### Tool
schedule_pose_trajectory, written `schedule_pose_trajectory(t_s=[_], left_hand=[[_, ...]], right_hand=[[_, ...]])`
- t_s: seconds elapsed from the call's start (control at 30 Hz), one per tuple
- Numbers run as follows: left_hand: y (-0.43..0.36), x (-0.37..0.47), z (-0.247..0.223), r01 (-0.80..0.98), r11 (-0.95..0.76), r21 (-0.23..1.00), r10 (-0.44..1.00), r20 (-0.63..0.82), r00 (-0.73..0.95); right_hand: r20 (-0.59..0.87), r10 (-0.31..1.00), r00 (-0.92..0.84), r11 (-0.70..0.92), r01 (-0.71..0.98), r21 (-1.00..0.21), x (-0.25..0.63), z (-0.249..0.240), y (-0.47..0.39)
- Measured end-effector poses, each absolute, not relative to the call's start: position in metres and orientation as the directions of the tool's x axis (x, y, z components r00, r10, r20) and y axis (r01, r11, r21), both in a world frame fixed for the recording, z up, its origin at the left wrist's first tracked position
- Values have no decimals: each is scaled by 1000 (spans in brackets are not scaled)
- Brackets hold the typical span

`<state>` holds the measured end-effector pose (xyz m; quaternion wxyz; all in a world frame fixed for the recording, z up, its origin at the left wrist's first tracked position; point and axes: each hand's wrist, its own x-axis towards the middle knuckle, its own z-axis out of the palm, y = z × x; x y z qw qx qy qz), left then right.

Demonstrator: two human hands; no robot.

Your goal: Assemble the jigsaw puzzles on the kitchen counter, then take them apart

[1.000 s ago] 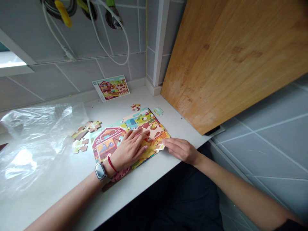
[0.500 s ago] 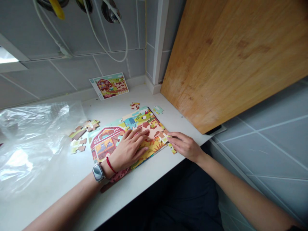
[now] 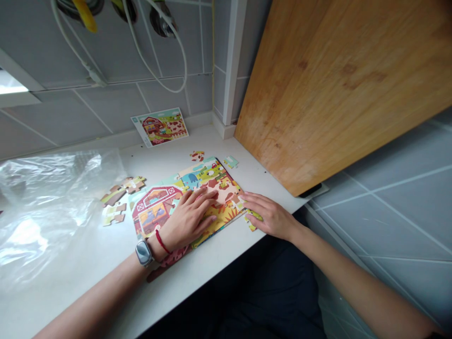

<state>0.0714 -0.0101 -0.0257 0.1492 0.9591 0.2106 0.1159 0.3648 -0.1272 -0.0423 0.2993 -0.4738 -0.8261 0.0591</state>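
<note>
Moved since the earlier frame: my right hand (image 3: 270, 216), there pinching a pale piece (image 3: 237, 201) by its edge, now lies flatter, the piece down under its fingertips. My left hand (image 3: 194, 216) keeps its place.

Clock centred on the puzzle, twelve pointing away from me.

Item: puzzle, farm scene, partly assembled, flat on the white counter (image 3: 197, 268) before me. Judged light; stiff as a whole but liable to part at the seams if lifted. Best held by flat pressure from above.

Item: pale piece, three o'clock, on the puzzle's edge. Probably thick card, thin-edged, not slippery; knobs could crease. Take by opposite sides, seat with fingertips.

Item: yellow piece (image 3: 252, 221), between three and four, just outside the puzzle, partly behind my right thumb; whether the thumb bears on it, I cannot tell.

Fingers, right: stretched, close together, thumb apart. Fingers, left: palm down, slightly spread across the puzzle's middle, gripping nothing.

Surrounding stock: picture card (image 3: 163, 128), eleven; patched piece (image 3: 197, 156), twelve; blue-green piece (image 3: 231, 162), between one and two; loose pieces (image 3: 115, 214), nine; clear plastic bag (image 3: 52, 212), nine, farther out.
</note>
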Motion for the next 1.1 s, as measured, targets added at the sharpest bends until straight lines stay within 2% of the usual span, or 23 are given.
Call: schedule_pose_trajectory(t_s=[0.73,1.1], left_hand=[[-8,70,-34,345,-870,352,435,219,873],[-8,69,-38,333,-879,341,427,251,869]], right_hand=[[294,901,-318,397,879,-265,339,-26,-132],[296,850,-436,507,830,-233,347,-32,-122]])
